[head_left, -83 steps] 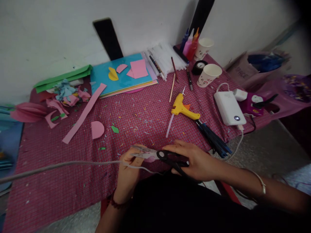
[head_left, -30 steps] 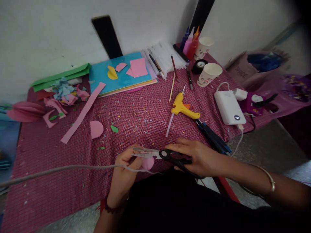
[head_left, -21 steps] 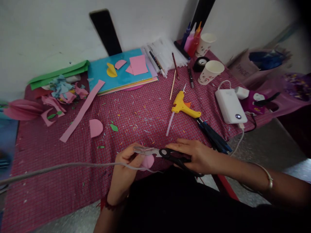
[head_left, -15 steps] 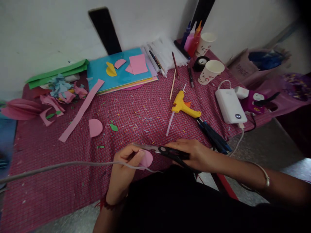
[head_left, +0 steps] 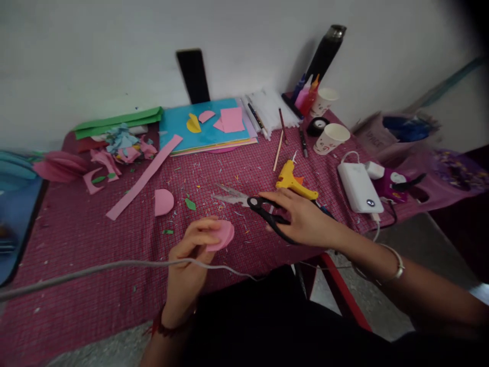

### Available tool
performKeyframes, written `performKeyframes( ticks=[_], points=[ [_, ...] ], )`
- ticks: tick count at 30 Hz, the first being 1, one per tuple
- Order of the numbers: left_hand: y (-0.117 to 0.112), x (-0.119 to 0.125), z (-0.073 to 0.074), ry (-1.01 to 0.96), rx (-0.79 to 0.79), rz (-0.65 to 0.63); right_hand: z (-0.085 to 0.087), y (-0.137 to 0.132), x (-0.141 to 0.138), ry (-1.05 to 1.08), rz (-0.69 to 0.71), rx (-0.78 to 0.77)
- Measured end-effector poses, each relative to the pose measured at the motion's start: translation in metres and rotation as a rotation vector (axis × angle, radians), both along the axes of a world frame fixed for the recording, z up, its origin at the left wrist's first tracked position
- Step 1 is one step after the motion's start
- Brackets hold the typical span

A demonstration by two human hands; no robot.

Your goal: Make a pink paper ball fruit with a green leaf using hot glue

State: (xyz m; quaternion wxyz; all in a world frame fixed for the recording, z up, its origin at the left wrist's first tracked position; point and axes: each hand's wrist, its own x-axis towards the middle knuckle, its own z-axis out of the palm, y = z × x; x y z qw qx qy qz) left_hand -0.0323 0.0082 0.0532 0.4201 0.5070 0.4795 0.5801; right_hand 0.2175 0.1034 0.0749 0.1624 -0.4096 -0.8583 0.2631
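My left hand (head_left: 191, 255) pinches a small rounded pink paper piece (head_left: 220, 235) above the near part of the red checked tablecloth (head_left: 95, 255). My right hand (head_left: 301, 216) grips the black handles of a pair of scissors (head_left: 248, 201), whose blades are parted and point left, away from the paper. The scissors hover low over the cloth near a yellow glue gun (head_left: 292, 181). A grey cable (head_left: 114, 267) runs across in front of my left hand.
A pink semicircle (head_left: 163, 202), a long pink strip (head_left: 143, 176) and paper scraps lie left. Coloured sheets (head_left: 206, 125), glue sticks, pencils, paper cups (head_left: 330, 137), glue bottles and a black flask stand at the back. A white power bank (head_left: 359, 186) sits right.
The scissors have come away from the pink paper and moved right and farther onto the table. My left hand keeps the cut piece. The camera has tilted up and to the left.
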Motion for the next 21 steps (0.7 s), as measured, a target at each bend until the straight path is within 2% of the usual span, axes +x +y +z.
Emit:
performKeyframes(
  ticks=[7,13,17,21],
  points=[
    [-0.007,-0.021,-0.002,0.172,0.143,0.078,0.023,-0.012,-0.016,0.026,0.139,-0.041],
    [-0.014,-0.028,0.000,0.314,0.055,0.097,0.034,-0.023,-0.024,-0.058,0.208,-0.032],
    [-0.017,-0.026,0.004,0.260,0.010,0.025,0.036,-0.028,-0.028,-0.054,0.240,-0.069],
    [-0.018,-0.021,0.007,0.137,-0.085,0.036,0.035,-0.031,-0.032,-0.033,0.264,-0.134]
  ],
)
